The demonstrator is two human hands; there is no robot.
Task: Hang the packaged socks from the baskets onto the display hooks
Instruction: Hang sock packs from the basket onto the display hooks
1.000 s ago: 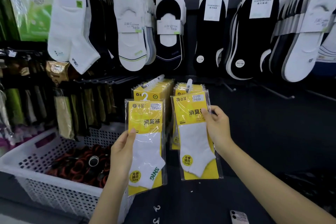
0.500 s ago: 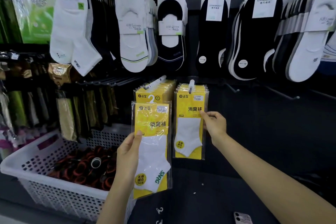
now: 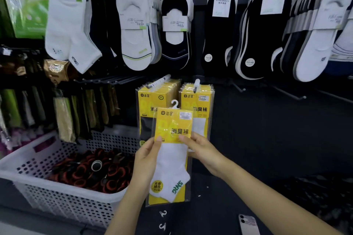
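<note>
Head: hung packs [image 3: 198, 101] behind sock pack [image 3: 172, 160]

Dark display wall [image 3: 267, 135], dim light

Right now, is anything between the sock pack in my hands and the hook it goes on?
Nothing visible. Left hand and right hand hold the sock pack just below the right hook, whose tip sticks out bare ahead of the hung packs.
</note>
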